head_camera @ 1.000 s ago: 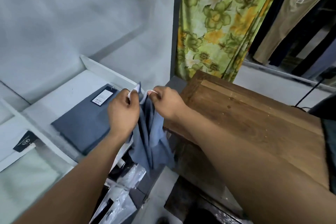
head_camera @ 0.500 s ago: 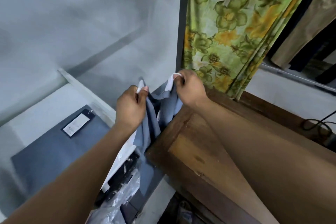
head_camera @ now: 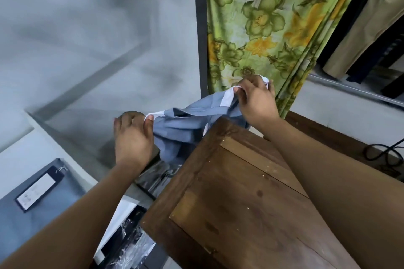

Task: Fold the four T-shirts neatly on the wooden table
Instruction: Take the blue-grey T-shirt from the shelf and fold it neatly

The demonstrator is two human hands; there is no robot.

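Observation:
A blue-grey T-shirt [head_camera: 185,124] with white trim hangs stretched between my two hands, past the far left corner of the wooden table [head_camera: 251,203]. My left hand [head_camera: 133,137] pinches one white-edged end of it, left of the table corner. Over the table's far edge, my right hand [head_camera: 255,102] grips the other white-edged end, higher up. The shirt's lower part drops behind the table corner and is hidden there.
A folded blue garment [head_camera: 32,214] with a paper tag lies on the white shelf [head_camera: 72,150] at the left. Clear plastic packaging [head_camera: 131,247] sits in the gap beside the table. A green floral curtain [head_camera: 262,28] hangs behind, and a black cable [head_camera: 384,153] lies at the right.
My hands have moved apart and the shirt has spread out between them. The right hand has risen and gone right over the table's far edge. The view has shifted right.

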